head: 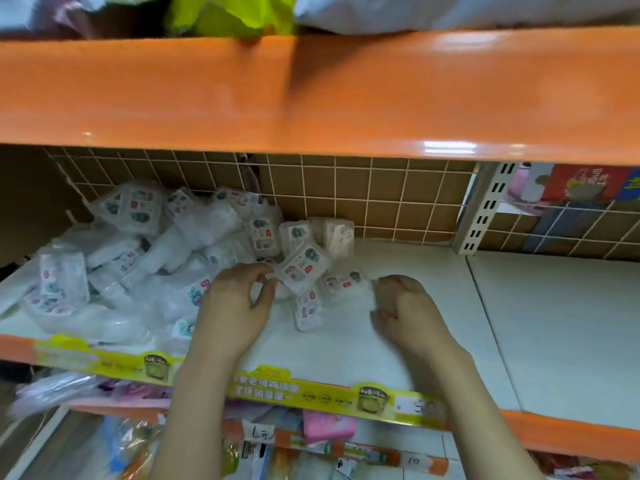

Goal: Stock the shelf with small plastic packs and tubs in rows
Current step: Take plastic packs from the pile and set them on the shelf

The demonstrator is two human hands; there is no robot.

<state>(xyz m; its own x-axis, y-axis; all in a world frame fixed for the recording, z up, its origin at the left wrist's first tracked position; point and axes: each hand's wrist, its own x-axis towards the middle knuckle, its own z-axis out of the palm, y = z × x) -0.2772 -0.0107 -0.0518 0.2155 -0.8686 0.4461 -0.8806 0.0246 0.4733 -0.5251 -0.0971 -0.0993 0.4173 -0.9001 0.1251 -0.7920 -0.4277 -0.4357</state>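
A loose heap of small clear plastic packs (145, 244) with printed labels covers the left half of the white shelf (415, 306). My left hand (239, 303) pinches the corner of one tilted clear tub (304, 268) with thumb and fingertips, near the middle of the shelf. Beside it, another tub (308, 311) stands on its edge and one more (343, 280) lies flat. At the back, two tubs (336, 233) stand upright against the wire grid. My right hand (403, 306) hovers to the right with fingers curled, holding nothing that I can see.
An orange shelf beam (311, 98) hangs overhead. A brown wire-grid back panel (346, 192) and a white slotted upright (485, 209) bound the bay. A yellow price strip (263, 386) runs along the front edge. Packaged goods (325, 426) sit on the shelf below.
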